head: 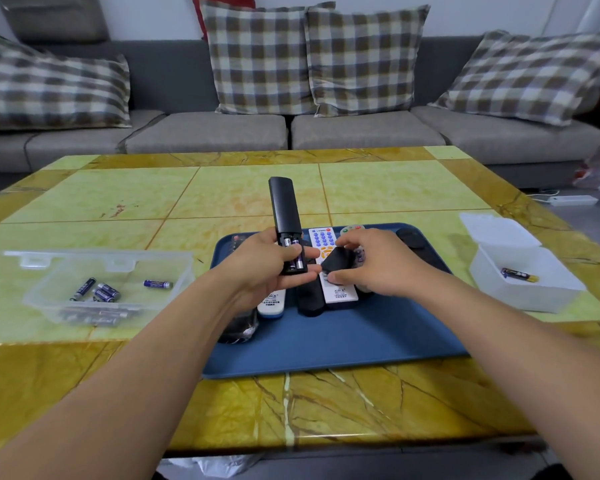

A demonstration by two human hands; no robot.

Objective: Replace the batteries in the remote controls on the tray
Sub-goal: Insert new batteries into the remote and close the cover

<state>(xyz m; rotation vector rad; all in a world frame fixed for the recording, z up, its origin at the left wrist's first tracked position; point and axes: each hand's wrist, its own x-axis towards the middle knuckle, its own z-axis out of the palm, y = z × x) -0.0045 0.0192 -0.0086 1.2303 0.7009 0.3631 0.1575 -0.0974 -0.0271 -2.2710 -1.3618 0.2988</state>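
Left of the blue tray (pixel 343 337), a clear box (pixel 66 292) holds batteries. Above the tray, the left hand (pixel 274 268) grips a black remote (pixel 284 209), its two batteries (pixel 291 252) exposed. The right hand (pixel 368 261) pinches a black cover (pixel 338 261). Right of the tray sits a white box (pixel 520 271).

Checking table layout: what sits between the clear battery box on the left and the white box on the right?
Head view: the blue tray with the remotes, and over it both hands, the left hand holding the black remote with its battery bay open.

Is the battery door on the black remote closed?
No, the black remote in the left hand is open, with two batteries showing.
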